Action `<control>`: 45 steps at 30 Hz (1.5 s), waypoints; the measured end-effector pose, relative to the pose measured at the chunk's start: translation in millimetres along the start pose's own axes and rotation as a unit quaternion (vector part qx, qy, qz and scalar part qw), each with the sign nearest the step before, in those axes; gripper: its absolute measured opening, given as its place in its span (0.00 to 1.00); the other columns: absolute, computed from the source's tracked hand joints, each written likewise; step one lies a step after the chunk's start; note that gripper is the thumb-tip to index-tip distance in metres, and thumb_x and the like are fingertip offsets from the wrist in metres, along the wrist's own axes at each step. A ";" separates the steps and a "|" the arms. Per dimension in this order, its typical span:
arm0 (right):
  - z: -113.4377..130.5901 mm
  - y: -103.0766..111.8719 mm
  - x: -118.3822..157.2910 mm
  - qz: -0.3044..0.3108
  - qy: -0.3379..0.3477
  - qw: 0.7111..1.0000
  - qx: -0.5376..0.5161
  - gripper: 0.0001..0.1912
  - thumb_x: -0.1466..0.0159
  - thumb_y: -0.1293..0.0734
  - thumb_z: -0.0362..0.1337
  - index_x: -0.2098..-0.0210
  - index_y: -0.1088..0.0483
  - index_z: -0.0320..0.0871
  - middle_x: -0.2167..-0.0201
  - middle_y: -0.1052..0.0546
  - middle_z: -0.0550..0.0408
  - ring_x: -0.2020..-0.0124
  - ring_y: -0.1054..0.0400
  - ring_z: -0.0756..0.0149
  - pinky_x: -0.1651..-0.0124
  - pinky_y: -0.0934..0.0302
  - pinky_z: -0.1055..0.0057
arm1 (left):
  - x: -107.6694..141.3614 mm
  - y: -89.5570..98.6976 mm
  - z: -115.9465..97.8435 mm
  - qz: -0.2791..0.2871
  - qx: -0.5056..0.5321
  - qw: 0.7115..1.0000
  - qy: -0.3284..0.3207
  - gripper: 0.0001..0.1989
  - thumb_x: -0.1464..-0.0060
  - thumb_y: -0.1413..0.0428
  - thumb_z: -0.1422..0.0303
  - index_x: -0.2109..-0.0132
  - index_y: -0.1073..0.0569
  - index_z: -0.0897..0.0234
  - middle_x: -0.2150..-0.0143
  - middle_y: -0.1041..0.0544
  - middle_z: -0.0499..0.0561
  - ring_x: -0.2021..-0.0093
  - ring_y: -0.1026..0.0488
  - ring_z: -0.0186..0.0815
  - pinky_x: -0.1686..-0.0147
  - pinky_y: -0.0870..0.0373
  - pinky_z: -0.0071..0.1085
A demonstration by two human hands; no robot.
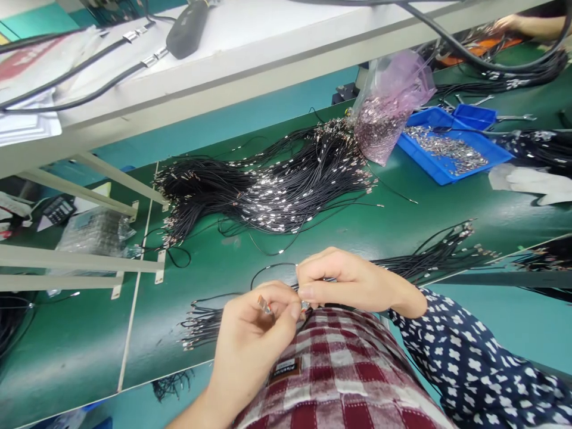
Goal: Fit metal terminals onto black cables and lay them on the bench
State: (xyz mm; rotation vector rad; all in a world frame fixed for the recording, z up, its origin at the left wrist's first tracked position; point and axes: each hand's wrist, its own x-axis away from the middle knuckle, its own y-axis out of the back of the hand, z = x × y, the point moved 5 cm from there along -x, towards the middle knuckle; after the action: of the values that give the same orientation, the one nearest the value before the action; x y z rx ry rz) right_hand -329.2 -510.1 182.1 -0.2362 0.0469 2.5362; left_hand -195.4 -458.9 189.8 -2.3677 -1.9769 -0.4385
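My left hand (257, 333) is closed, with thumb and fingertips pinching a small metallic piece (305, 305) beside the cable. A second small copper-coloured piece (263, 304) sticks out between its fingers. Touching it from the right, my right hand (342, 280) is closed around the end of a thin black cable, which loops out behind (272, 267). Both hands meet just above the red checked apron (357, 369). Under and beside them lies a bundle of black cables (205, 325) with metal ends, whose other part (429, 256) shows at the right.
A large heap of black cables (268, 185) covers the green table (170, 310). Behind it stand a pink bag of small metal parts (384, 119) and a blue tray (440, 173). A white shelf (250, 59) crosses overhead. Another person's hand (509, 25) is at the upper right.
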 end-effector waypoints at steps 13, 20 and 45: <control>-10.5 -2.8 2.5 -0.016 -0.056 0.985 -0.163 0.16 0.32 0.37 0.39 0.74 0.34 0.37 0.77 0.32 0.59 0.76 0.39 0.75 0.73 0.46 0.79 | 10.2 -2.6 -4.6 -0.021 0.031 0.999 -0.033 0.05 0.44 0.43 0.74 0.61 0.28 0.59 0.70 0.28 0.45 0.72 0.35 0.27 0.73 0.37 0.21; -21.0 -6.8 0.8 -0.030 -0.101 0.971 -0.216 0.18 0.33 0.36 0.44 0.74 0.34 0.37 0.79 0.32 0.60 0.77 0.39 0.76 0.74 0.47 0.79 | 17.4 -0.3 -16.5 0.017 -0.115 0.958 -0.262 0.18 0.47 0.46 0.86 0.52 0.27 0.67 0.59 0.25 0.53 0.59 0.28 0.35 0.60 0.30 0.30; -10.2 -8.0 8.3 -0.091 -0.076 0.983 -0.138 0.18 0.31 0.38 0.42 0.74 0.34 0.38 0.76 0.33 0.59 0.74 0.40 0.74 0.70 0.45 0.77 | 2.7 -0.2 2.8 0.000 0.075 0.997 0.024 0.04 0.45 0.41 0.68 0.63 0.26 0.64 0.72 0.29 0.49 0.72 0.33 0.31 0.73 0.37 0.26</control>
State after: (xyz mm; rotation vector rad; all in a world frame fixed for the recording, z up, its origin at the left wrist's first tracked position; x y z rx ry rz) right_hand -329.9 -499.8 170.7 -0.1466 -0.3721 2.3641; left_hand -194.5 -455.7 187.7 -2.2462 -1.9167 -0.3313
